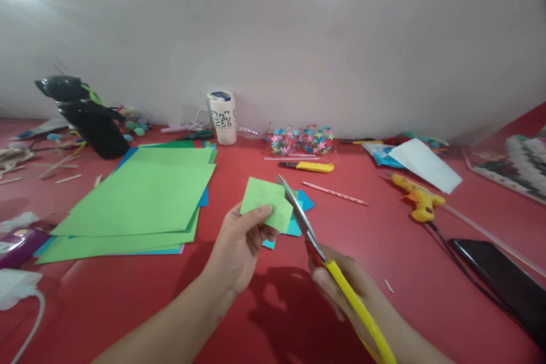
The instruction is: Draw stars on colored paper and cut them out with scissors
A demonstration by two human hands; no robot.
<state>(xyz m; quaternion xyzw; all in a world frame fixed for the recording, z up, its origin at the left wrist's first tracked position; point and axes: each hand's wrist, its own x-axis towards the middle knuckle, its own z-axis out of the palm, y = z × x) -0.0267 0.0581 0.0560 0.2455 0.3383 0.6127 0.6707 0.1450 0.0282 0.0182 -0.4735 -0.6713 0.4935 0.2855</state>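
Observation:
My left hand [245, 239] pinches a small green paper piece [262, 198] between thumb and fingers, above the red table [205, 318]. In my right hand [341, 281] is a pair of scissors [350, 296] with yellow handles. Their metal blades point up and away from me, at the right edge of the green piece. Whether the blades have paper between them I cannot tell. Partly hidden beneath the paper and blades lie several blue paper pieces [305, 200] on the table.
Green paper sheets [145, 193] are stacked at left, near a black bottle [91, 119]. A white cup [223, 119] stands by the wall. Further right lie a yellow cutter [313, 167], a pencil [335, 193], a glue gun [420, 196] with its cord, and a phone [499, 273].

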